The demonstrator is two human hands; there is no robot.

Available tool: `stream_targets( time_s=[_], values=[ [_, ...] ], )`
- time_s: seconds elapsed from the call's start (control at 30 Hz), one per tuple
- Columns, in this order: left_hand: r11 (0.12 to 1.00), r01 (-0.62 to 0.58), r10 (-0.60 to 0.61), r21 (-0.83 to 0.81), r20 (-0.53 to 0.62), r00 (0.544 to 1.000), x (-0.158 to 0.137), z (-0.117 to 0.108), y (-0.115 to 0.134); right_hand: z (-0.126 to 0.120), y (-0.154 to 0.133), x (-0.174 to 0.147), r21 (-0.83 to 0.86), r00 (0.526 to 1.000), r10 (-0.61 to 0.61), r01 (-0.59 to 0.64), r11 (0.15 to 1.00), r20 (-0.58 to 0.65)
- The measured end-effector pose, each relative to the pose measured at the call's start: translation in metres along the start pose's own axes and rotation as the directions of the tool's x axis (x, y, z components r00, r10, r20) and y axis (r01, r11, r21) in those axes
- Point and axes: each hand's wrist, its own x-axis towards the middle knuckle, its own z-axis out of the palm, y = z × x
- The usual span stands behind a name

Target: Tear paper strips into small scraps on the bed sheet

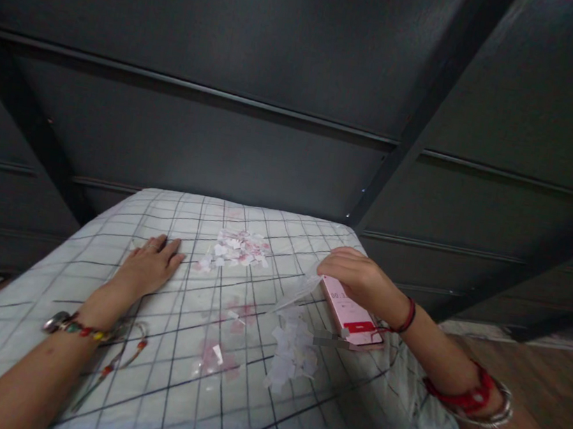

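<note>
Translucent sheet point(297, 290) pinched by right hand point(350, 269); left hand point(147, 269) flat, released, bare cloth point(96, 253) to left edge.

Beaded bracelet point(85, 331), red wristband point(410, 316), red armband point(476, 396), silvery bangle point(507, 411), possibly a ring point(154, 246)

One readable number, starting "00:"

Toward the right edge of the table point(269, 221), the phone point(338, 311) shows "00:" in large digits, followed by what looks like a 3; the rest cannot be made out beside the right hand point(355, 273). Smaller print under the digits is too small to read, as are the marks on the red bar point(359, 328) low on the screen.
</note>
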Motion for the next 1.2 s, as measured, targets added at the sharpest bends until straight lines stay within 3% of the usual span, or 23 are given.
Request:
stream_targets(
  time_s=[0.27,0.47,0.7,0.83,0.93,1.2],
  values=[
    [1.000,-0.008,0.007,-0.016,-0.011,1.000,0.002,0.003,-0.003,-0.011,-0.009,0.006,-0.030,0.995,0.000,-0.003,1.000,-0.104],
    [1.000,0.001,-0.001,-0.009,0.037,0.999,0.003,0.003,-0.002,-0.001,-0.020,0.022,-0.018,0.999,-0.032,0.032,0.999,-0.008],
    [1.000,-0.005,0.005,-0.031,0.007,1.000,0.003,0.005,-0.003,0.011,-0.024,0.043,-0.049,0.995,-0.078,0.081,0.996,0.062],
    [1.000,-0.024,0.024,-0.010,-0.003,1.000,0.002,0.005,-0.003,-0.005,-0.026,0.041,0.062,0.998,-0.058,0.057,0.996,0.015],
    [1.000,-0.015,0.015,-0.012,0.008,1.000,0.002,0.004,-0.003,-0.014,-0.031,0.036,0.145,0.999,-0.028,0.021,0.989,0.047],
    [0.999,-0.020,0.019,-0.043,-0.034,0.999,-0.001,0.003,-0.002,0.010,-0.045,0.049,0.341,0.988,0.100,-0.134,0.931,0.115]
  ],
)
